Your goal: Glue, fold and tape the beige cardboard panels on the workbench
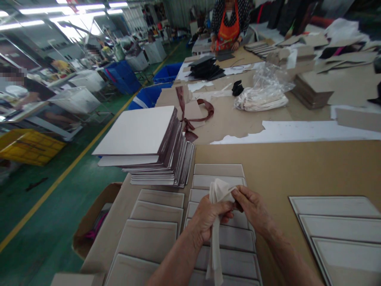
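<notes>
Bunched strips of thin off-white fabric [216, 242] hang down from my left hand [206, 216], whose fingers are wrapped round them. My right hand [249, 204] pinches the upper end of the same strips, close beside the left. Both hands are over a middle row of overlapping flat panels [238, 238] with dark edges. To the left of that row lies another row of overlapping panels [151, 230]. A third overlapping group of panels [345, 226] lies at the right.
A tall stack of white-topped boards [137, 131] stands at the table's left edge. Beyond it are a brown ribbon [205, 113], a plastic bag [264, 93] and black pieces [205, 67]. A cardboard box [89, 222] is below left. A person in an orange apron [228, 29] stands at the far end.
</notes>
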Demonstrator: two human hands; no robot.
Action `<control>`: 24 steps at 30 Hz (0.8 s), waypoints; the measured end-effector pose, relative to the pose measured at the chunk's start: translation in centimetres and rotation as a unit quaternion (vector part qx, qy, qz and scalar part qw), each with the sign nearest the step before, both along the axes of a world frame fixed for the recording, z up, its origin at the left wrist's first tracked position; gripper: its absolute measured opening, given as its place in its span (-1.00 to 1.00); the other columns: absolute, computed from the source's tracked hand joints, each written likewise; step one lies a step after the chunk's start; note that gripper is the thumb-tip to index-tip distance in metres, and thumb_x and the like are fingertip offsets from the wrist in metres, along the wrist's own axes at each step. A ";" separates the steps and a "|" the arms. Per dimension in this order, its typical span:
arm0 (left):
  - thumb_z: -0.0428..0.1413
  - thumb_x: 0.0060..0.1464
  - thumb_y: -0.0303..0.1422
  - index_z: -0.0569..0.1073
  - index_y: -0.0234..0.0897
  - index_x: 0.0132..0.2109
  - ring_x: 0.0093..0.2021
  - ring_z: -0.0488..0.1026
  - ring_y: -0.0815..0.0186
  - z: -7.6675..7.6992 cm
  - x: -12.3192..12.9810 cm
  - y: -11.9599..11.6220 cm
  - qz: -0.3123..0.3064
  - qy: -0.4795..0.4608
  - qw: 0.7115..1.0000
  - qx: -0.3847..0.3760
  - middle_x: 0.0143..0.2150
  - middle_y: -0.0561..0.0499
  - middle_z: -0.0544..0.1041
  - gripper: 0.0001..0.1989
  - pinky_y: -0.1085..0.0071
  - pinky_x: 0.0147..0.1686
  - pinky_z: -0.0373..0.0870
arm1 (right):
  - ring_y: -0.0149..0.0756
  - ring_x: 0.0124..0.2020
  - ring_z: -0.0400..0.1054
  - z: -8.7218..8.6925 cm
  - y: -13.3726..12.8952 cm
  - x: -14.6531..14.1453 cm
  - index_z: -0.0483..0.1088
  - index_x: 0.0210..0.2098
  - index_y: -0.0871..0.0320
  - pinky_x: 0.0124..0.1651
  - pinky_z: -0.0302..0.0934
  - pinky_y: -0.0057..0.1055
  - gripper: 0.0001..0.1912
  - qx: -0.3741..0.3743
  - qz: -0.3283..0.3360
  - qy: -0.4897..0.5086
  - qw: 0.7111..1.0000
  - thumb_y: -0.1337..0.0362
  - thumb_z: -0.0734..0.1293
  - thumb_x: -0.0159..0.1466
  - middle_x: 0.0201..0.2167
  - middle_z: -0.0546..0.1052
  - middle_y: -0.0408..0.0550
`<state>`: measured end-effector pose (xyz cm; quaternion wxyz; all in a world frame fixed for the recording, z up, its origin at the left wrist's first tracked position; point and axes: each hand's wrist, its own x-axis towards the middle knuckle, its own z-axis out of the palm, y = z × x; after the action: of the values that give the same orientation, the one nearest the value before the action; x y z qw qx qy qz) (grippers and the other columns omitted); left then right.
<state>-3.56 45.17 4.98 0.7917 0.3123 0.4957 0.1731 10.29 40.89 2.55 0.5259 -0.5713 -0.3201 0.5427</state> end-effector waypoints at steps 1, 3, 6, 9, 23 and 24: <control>0.35 -0.21 -0.37 0.57 -0.41 -0.19 -0.57 0.43 0.47 0.0 0.0 0.0 -0.004 0.002 1.000 -0.004 -0.42 -0.02 0.56 -0.64 0.62 -0.62 0.30 | -0.47 -0.60 0.06 -0.1 0.0 0.1 0.34 -0.51 0.14 -0.57 0.00 -0.51 -0.55 -0.003 0.004 0.002 1.000 -0.14 0.35 0.14 -0.65 0.24 -0.25; 0.35 -0.22 -0.37 0.57 -0.42 -0.21 -0.58 0.42 0.46 0.1 0.0 -0.1 0.001 0.004 1.000 -0.007 -0.45 -0.01 0.55 -0.65 0.60 -0.62 0.32 | -0.45 -0.58 0.15 -0.3 0.2 0.3 0.39 -0.44 0.14 -0.54 0.06 -0.51 -0.59 -0.013 -0.005 0.029 0.999 -0.10 0.41 0.09 -0.61 0.33 -0.23; 0.34 -0.20 -0.38 0.57 -0.40 -0.17 -0.55 0.45 0.45 -0.1 0.1 0.0 0.025 0.012 1.000 0.005 -0.39 -0.04 0.58 -0.64 0.59 -0.58 0.36 | -0.45 -0.57 0.20 -0.6 0.3 0.4 0.36 -0.51 0.14 -0.51 0.11 -0.51 -0.59 -0.030 -0.034 0.057 0.997 -0.05 0.49 0.00 -0.63 0.35 -0.23; 0.34 -0.19 -0.40 0.57 -0.40 -0.17 -0.49 0.47 0.43 -0.3 0.1 0.0 0.038 0.021 0.999 0.020 -0.37 -0.07 0.59 -0.64 0.57 -0.51 0.41 | -0.45 -0.57 0.20 -0.6 0.2 0.3 0.34 -0.58 0.15 -0.48 0.13 -0.50 -0.58 -0.022 -0.035 0.038 0.998 -0.05 0.47 0.04 -0.65 0.35 -0.22; 0.39 -0.18 -0.24 0.56 -0.42 -0.15 -0.54 0.43 0.48 0.0 -0.2 0.0 0.013 -0.027 0.999 -0.019 -0.35 -0.08 0.56 -0.56 0.61 -0.56 0.40 | -0.42 -0.49 0.23 -0.5 -0.2 1.0 0.35 -0.51 0.15 -0.41 0.10 -0.48 -0.68 0.037 0.087 -0.088 0.992 0.12 0.24 0.30 -0.58 0.36 -0.22; 0.38 -0.17 -0.24 0.56 -0.42 -0.15 -0.53 0.43 0.48 -0.1 -0.2 0.0 0.007 -0.032 0.999 -0.020 -0.36 -0.07 0.56 -0.56 0.61 -0.56 0.40 | -0.42 -0.49 0.23 -0.4 -0.3 0.9 0.36 -0.50 0.15 -0.40 0.10 -0.48 -0.68 0.039 0.099 -0.095 0.990 0.14 0.22 0.31 -0.58 0.36 -0.22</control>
<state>-3.78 45.17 4.88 0.8119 0.2875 0.4759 0.1781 11.24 40.63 2.13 0.4590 -0.5647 -0.4447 0.5223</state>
